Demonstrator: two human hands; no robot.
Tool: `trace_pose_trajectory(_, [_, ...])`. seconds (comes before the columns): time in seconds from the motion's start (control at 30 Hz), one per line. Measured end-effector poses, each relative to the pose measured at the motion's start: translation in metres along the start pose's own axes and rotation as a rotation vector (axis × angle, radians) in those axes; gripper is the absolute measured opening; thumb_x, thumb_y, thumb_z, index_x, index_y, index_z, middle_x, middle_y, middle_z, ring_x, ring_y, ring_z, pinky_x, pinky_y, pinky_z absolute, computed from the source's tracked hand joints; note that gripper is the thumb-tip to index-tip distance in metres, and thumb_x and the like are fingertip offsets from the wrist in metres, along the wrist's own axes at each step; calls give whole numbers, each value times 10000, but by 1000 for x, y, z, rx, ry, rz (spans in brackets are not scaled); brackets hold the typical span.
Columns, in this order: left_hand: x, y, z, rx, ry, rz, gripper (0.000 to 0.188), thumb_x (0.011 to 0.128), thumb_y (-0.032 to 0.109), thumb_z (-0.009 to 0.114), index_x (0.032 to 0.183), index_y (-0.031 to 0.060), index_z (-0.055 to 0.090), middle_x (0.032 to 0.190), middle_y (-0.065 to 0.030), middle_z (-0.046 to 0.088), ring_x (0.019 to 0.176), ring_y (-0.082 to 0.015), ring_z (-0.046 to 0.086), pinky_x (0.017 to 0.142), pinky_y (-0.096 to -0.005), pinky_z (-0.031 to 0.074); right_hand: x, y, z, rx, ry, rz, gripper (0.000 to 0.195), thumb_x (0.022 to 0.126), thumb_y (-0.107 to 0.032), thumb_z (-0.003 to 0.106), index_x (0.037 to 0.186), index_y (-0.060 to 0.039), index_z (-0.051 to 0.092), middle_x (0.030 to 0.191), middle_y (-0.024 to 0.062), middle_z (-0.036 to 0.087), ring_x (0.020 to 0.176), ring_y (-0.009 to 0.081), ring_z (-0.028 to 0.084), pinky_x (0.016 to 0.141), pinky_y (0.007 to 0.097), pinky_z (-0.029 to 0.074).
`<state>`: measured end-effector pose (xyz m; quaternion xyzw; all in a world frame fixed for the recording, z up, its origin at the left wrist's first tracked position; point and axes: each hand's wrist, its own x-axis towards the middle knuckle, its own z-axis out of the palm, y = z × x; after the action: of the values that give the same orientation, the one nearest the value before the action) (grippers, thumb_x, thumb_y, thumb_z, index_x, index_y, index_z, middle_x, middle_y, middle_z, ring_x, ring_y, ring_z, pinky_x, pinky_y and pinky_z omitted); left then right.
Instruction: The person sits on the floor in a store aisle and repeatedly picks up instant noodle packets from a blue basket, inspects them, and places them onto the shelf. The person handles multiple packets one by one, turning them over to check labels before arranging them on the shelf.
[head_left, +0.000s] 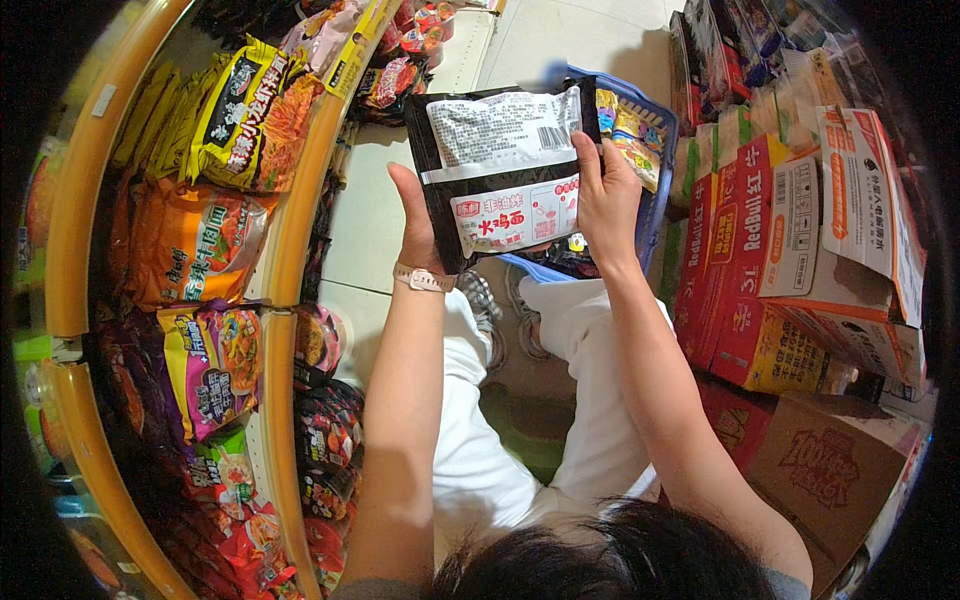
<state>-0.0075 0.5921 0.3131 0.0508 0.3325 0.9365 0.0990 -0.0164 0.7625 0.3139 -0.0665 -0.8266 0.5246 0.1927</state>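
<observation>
A black-edged instant noodle packet (504, 166) is held up before me, its printed back with a barcode facing the camera. My right hand (611, 199) grips its right edge, thumb on top. At its left lower edge is my left hand (420, 225), thumb raised and apart from the packet; its other fingers are hidden beneath, supporting it. A pale band sits on my left wrist. Partly behind the packet, a blue plastic basket (660, 202) stands on the floor with small yellow packets (636, 142) and dark packets inside.
Shelves with yellow-orange edges (289, 225) and noodle packets (247, 120) curve along my left. To the right are stacked red drink cartons (720, 262), an orange-white carton (862, 195) and a brown cardboard box (817, 465). Pale floor tiles (367, 202) lie between.
</observation>
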Motion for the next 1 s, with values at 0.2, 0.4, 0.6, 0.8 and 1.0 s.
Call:
trace_pose_trajectory(0.2, [1,2,5,-21,12,-36,863,754,715,353,1338,81,310,1304,-117,424,1148,-273,462,946,-429,398,-2,3,3,-58,127,-163,378,800,-180,619,1073,40,476,1093,215,503,971,334,517,826,389,420])
trace_pose_trajectory(0.4, [8,-3,11,183,11,-36,893,746,752,251,1272,42,386,1201,-84,510,1045,-207,539,887,-354,446,-26,-21,16,43,-253,-491,640,742,-319,679,1222,20,425,1254,270,387,1146,388,424,940,400,363])
trace_pose_trajectory(0.6, [5,-10,17,53,-69,-141,902,699,806,152,1406,246,151,1371,-7,333,1224,-187,351,1034,-364,257,-26,-19,21,149,-392,-339,857,701,-283,731,1326,37,240,1259,234,373,1157,298,404,960,354,331])
trace_pose_trajectory(0.8, [-4,-9,16,403,-119,-104,985,742,764,179,1395,70,-69,1456,-97,94,1331,-220,132,1082,-354,55,-3,-9,9,627,-393,115,626,748,-23,640,1282,35,320,1107,114,529,966,164,534,858,276,429])
trace_pose_trajectory(1.0, [-5,14,0,966,189,-68,922,851,389,561,1363,-44,-72,1399,-263,169,1334,-250,148,1059,-362,154,14,-4,-32,965,-434,571,315,735,-103,635,1038,-95,550,972,43,612,867,153,592,726,323,481])
